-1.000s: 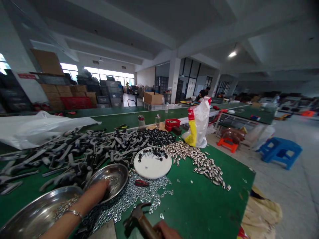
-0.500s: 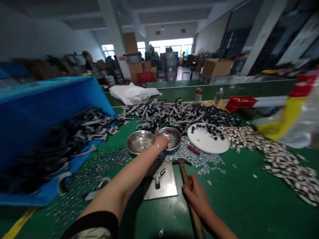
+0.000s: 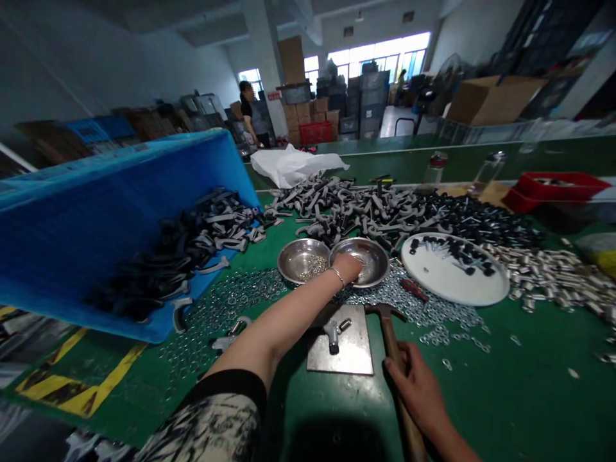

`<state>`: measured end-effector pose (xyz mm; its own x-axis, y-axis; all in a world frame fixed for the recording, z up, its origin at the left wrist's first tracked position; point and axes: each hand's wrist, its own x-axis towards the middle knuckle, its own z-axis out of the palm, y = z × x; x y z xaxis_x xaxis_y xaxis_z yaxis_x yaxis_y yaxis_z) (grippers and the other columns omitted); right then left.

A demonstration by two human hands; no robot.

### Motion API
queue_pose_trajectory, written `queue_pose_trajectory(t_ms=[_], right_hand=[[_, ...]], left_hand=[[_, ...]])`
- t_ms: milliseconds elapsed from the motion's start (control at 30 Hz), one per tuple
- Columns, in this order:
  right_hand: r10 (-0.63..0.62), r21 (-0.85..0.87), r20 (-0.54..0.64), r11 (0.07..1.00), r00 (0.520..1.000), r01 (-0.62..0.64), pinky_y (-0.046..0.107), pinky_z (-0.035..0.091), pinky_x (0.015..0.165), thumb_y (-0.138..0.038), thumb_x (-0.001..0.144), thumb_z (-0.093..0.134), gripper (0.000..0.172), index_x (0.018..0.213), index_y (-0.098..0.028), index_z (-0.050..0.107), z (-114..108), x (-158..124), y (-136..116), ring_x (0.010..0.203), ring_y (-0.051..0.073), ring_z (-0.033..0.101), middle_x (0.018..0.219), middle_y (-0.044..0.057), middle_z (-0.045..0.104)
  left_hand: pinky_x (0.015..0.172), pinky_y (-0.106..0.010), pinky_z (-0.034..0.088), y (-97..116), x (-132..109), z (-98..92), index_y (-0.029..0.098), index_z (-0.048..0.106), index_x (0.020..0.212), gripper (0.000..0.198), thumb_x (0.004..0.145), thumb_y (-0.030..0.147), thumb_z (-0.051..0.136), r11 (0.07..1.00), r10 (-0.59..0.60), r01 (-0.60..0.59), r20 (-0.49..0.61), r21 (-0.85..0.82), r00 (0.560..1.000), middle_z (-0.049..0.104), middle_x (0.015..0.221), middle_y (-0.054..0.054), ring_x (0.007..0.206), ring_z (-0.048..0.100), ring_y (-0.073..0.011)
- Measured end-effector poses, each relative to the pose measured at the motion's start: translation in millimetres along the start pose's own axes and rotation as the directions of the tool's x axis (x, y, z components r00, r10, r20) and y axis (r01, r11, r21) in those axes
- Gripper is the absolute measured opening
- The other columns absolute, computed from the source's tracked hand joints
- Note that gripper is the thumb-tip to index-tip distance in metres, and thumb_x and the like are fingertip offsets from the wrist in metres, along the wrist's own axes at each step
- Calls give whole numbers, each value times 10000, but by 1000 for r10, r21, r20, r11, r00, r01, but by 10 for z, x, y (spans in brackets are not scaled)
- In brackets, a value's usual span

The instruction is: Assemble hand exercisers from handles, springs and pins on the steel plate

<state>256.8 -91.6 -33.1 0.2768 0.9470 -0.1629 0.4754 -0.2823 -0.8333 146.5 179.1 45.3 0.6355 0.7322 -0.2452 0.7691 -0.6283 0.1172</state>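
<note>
My left hand (image 3: 347, 266) reaches into the right metal bowl (image 3: 378, 256), its fingers bunched downward over small metal pieces; the fingertips are hidden. The left metal bowl (image 3: 290, 256) beside it holds small ring-like pieces. My right hand (image 3: 418, 382) is closed around the wooden handle of a claw hammer (image 3: 391, 337) lying on the green table. Left of the hammer is a flat steel plate (image 3: 346, 360). A grey part with a black end (image 3: 332, 335) and a small metal cylinder (image 3: 345, 325) lie on that plate.
A blue bin (image 3: 158, 170) of grey-black handles lies tipped at left. Metal rings (image 3: 240, 292) spread around the bowls. Behind is a heap of grey handles (image 3: 327, 205). At right are a white plate (image 3: 447, 282) of black-headed bolts, a red-handled tool (image 3: 414, 290) and metal cylinders (image 3: 553, 273).
The view has swung left, so the table's things appear further right. My left hand stays in the right bowl, and my right hand stays on the hammer handle.
</note>
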Motion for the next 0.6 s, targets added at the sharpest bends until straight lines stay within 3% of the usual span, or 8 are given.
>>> queue_pose_trajectory(t_ms=[167,300,400,500,600], right_hand=[[-15,-13,-16,1000,1000,14,352,503,762,-540,861,526,414,1134,-230,508,-7,-14,-12,896,276,707,1004,67,742],[5,15,-11,1000,1000,-5,375,507,782,-561,842,549,445,1129,-222,516,-20,-6,-12,901,283,698,1010,77,732],[36,141,36,989,999,-41,378,521,779,-583,803,601,473,1097,-217,543,-96,21,-31,891,281,695,972,84,730],[125,303,208,935,970,-185,334,515,608,-605,809,597,441,1010,-214,612,-229,88,-73,715,244,678,804,72,702],[180,360,386,874,905,-327,284,445,481,-612,831,596,411,896,-208,643,-370,177,-145,567,188,609,683,42,636]], left_hand=[[927,-389,525,-141,-69,-147,92,623,1175,264,949,223,588,978,-16,-23,-182,-207,983,659,1162,-152,1057,640,-230],[894,-281,507,-212,-412,-165,88,640,1135,227,965,169,515,922,-26,-97,-312,-374,950,713,1079,-121,1002,664,-172],[811,-253,513,-202,-922,65,99,660,1057,202,934,242,587,780,-118,-150,-378,-608,918,730,1010,-91,914,674,-153],[710,-245,492,-184,-1428,416,113,690,920,159,873,260,652,550,-246,-123,-301,-826,922,731,875,-63,788,664,-155],[686,-249,456,-197,-1701,708,127,706,839,145,843,266,665,546,-307,-20,-221,-838,926,711,818,-42,752,639,-159]])
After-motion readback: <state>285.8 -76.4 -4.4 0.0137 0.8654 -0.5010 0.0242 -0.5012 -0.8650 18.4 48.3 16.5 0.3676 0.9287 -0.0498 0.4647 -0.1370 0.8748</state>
